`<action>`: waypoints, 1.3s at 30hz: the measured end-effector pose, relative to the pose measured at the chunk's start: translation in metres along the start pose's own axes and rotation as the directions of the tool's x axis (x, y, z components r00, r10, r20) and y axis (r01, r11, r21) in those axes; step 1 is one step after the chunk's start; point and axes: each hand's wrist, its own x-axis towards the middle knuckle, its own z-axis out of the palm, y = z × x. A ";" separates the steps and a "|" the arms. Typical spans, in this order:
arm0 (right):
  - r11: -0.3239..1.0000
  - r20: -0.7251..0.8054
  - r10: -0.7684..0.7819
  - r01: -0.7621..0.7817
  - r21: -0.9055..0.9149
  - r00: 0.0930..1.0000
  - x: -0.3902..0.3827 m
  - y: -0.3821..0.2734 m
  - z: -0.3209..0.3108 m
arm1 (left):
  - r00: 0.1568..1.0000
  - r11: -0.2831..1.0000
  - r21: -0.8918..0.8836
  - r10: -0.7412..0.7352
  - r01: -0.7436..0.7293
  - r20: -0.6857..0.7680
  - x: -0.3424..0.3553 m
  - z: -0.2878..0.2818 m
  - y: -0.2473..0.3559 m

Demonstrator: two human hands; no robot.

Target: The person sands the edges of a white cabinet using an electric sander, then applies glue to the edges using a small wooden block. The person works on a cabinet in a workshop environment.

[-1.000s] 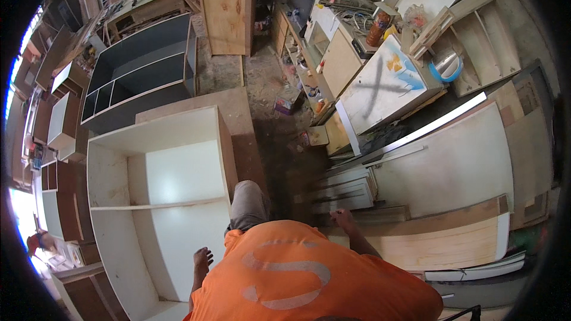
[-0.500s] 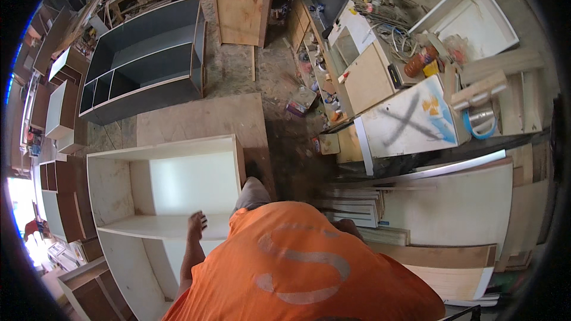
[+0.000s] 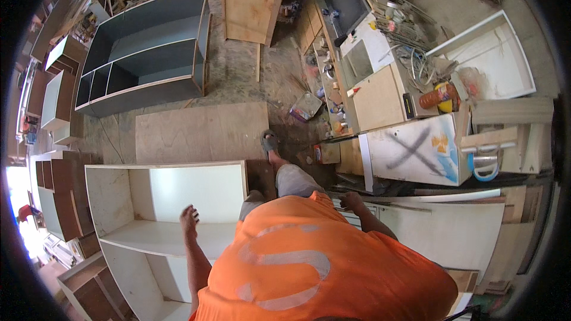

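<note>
My left hand (image 3: 190, 221) hangs over a white open-fronted cabinet (image 3: 178, 242) lying on the floor to my left. Its fingers are loosely bent with gaps between them, and I see nothing held. My right hand (image 3: 351, 201) hangs by my right side, near flat white panels (image 3: 440, 226) that lie stacked there. Its fingers look loose and apart; no held thing shows. Neither hand visibly touches anything. One foot in a dark sandal (image 3: 270, 142) is forward, beside a flat plywood sheet (image 3: 202, 132) on the floor.
A dark grey shelf unit (image 3: 143, 92) lies ahead left, with a tall wooden cabinet (image 3: 247, 6) beyond. To the right a cluttered workbench (image 3: 375, 98) bears cables, bottles and a white tray (image 3: 523, 77). A cardboard box (image 3: 306, 106) sits on the floor. Brown cabinets (image 3: 65, 196) stand at far left.
I have stepped forward, and one sandalled foot now shows in front. My right arm has swung out into view at my right side. The left hand has shifted slightly left, still over the white cabinet.
</note>
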 end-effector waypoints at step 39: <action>0.900 -0.110 0.222 -0.160 0.406 0.969 0.271 -0.088 -0.192 | 0.941 0.931 0.325 -0.248 0.165 0.232 0.188 0.245 0.263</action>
